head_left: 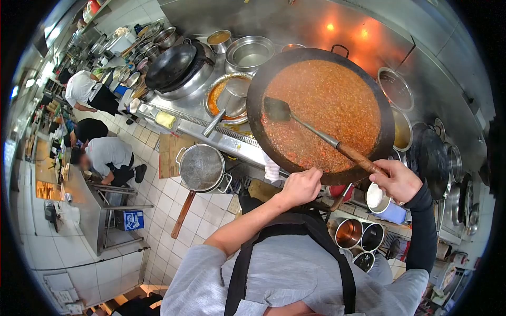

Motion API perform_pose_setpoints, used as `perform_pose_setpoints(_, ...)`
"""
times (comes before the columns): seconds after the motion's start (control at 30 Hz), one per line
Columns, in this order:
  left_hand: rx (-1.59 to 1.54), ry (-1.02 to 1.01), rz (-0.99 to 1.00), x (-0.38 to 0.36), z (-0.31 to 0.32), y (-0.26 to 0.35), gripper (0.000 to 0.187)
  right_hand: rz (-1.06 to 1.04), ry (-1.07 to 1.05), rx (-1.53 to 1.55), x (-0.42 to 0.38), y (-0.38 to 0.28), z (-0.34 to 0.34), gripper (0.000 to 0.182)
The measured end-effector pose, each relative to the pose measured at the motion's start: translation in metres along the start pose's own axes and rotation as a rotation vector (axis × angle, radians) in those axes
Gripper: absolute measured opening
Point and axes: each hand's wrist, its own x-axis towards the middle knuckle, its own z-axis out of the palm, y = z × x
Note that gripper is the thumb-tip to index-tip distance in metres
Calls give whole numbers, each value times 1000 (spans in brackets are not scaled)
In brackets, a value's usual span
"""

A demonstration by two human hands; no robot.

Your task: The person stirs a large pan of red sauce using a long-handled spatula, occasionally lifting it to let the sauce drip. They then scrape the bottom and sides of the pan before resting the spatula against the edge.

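Observation:
A large black wok holds a red-orange, chunky sauce that nearly fills it. My right hand is wrapped round the wooden handle of a long spatula, whose dark metal blade lies on the sauce at the left. Fingers curled, my left hand is at the wok's near rim; a white cloth hangs just left of it. Whatever the left fingers hold at the rim is hidden.
Left of the wok are a bowl of red liquid with a strainer on it, and a black wok. A lidded pot stands below. Metal containers sit near my right side. Several people work at the far left.

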Motion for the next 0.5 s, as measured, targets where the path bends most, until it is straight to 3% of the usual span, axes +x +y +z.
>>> perform_pose_setpoints(0.2, 8, 1, 2, 0, 0, 0, 18, -238, 98, -339, 16, -14, -8, 24)
perform_pose_setpoints(0.5, 9, -7, 87, 5, 0, -3, 21, -330, 40, -613, 42, -46, -49, 26)
